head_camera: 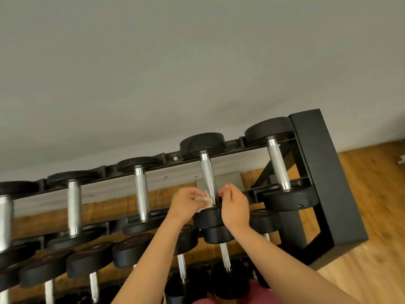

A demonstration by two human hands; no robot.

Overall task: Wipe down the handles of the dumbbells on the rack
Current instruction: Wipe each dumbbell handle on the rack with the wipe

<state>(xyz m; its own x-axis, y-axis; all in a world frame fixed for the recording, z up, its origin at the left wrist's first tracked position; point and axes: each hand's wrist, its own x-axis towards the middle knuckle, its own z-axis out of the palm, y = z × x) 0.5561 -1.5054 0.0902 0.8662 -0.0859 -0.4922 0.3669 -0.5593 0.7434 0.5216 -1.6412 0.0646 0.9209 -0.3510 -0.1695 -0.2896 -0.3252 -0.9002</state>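
We see the left grip (188, 201) curled round a white cloth (206, 200), pressing it to the lower end of the knurled handle (208, 176) of a dumbbell (202, 143), second from the right on the top tier of the rack (317, 172). The right grip (233, 207) curls just beside that handle; we cannot tell whether it pinches anything.

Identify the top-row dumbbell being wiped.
The black dumbbell with knurled steel handle, second from right: left hand holds a white cloth against it, right hand pinches it.
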